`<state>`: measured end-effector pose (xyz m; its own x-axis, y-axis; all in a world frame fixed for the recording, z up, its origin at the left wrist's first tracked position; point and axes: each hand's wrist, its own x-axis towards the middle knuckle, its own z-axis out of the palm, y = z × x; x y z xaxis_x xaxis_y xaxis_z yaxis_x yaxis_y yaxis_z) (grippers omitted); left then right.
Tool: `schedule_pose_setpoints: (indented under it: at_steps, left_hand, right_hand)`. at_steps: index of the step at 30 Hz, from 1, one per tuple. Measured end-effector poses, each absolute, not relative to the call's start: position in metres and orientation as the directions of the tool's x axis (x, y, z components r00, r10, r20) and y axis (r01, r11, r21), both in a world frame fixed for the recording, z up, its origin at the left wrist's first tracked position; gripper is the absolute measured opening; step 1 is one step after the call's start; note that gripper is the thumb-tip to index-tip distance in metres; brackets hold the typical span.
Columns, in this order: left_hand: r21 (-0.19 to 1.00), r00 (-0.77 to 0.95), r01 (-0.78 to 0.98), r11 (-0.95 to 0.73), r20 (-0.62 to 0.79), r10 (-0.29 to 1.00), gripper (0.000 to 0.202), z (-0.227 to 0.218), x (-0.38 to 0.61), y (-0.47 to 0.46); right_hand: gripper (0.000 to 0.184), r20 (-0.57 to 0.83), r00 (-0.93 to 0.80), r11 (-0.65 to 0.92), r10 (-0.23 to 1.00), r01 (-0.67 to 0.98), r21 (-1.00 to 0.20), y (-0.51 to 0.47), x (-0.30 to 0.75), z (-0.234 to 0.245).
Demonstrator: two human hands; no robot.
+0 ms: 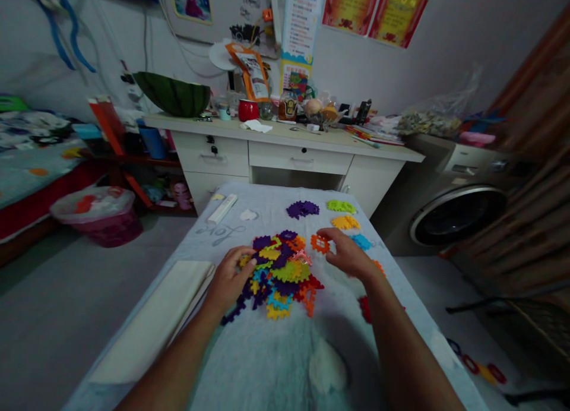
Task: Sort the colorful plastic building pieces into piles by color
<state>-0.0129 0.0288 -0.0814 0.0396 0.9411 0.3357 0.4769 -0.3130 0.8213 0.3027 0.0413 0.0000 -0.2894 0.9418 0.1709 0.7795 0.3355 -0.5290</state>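
Note:
A heap of colourful toothed plastic pieces (285, 271) lies on the cloth-covered table. My left hand (229, 277) rests at the heap's left edge, thumb and fingers apart, touching pieces there. To the right of the heap, my right hand (345, 253) pinches an orange gear piece (319, 243) between thumb and fingers. Sorted by colour beyond and beside it are purple pieces (303, 209), lime green pieces (341, 206), yellow pieces (346, 222) and blue pieces (361, 242). Red pieces (365, 309) are partly hidden by my right forearm.
A folded cream-coloured item (155, 322) lies along the table's left side, and a white box (222, 209) sits farther back. Behind stands a white desk (214, 155) with a cut watermelon (173, 95). A washing machine (449, 191) is at right, a pink bin (102, 221) at left.

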Motion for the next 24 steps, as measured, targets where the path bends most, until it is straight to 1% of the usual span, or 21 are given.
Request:
schedule_pose_setpoints:
  at_steps: [3,6,9,11,14,16,19,21,24]
  left_hand:
    - [0.796,0.058,0.502,-0.338,0.358,0.932,0.028,-0.079,-0.014,0.028]
    - [0.759,0.107,0.54,-0.365,0.368,0.924,0.028,-0.076,-0.015,0.027]
    - [0.719,0.15,0.582,-0.38,0.365,0.919,0.027,-0.076,-0.015,0.026]
    - [0.694,0.169,0.607,-0.387,0.364,0.916,0.027,-0.075,-0.016,0.025]
    - [0.673,0.183,0.625,-0.396,0.367,0.912,0.027,-0.075,-0.016,0.024]
    - [0.667,0.177,0.631,-0.396,0.373,0.911,0.027,-0.075,-0.017,0.025]
    - [0.656,0.173,0.642,-0.396,0.378,0.909,0.028,-0.078,-0.017,0.026]
    - [0.648,0.185,0.648,-0.4,0.376,0.908,0.03,-0.08,-0.018,0.028]
    - [0.636,0.205,0.658,-0.403,0.364,0.909,0.035,-0.084,-0.018,0.029]
  right_hand:
    - [0.06,0.117,-0.203,0.235,0.972,0.842,-0.486,0.026,0.348,0.003]
    - [0.061,0.075,-0.136,0.155,0.988,0.877,-0.455,0.008,0.379,-0.004]
    - [0.059,0.057,-0.148,0.158,0.987,0.894,-0.42,-0.006,0.392,-0.016]
    - [0.057,0.049,-0.169,0.175,0.984,0.91,-0.375,-0.01,0.393,-0.023]
    - [0.06,0.015,-0.167,0.164,0.986,0.944,-0.286,-0.011,0.39,-0.029]
    - [0.062,0.009,-0.145,0.143,0.989,0.957,-0.252,-0.009,0.385,-0.03]
    - [0.06,0.058,-0.152,0.162,0.987,0.949,-0.27,-0.005,0.369,-0.028]
    - [0.057,0.094,-0.202,0.222,0.975,0.92,-0.323,-0.001,0.349,-0.027]
    - [0.047,0.128,-0.293,0.319,0.947,0.845,-0.429,0.01,0.313,-0.032]
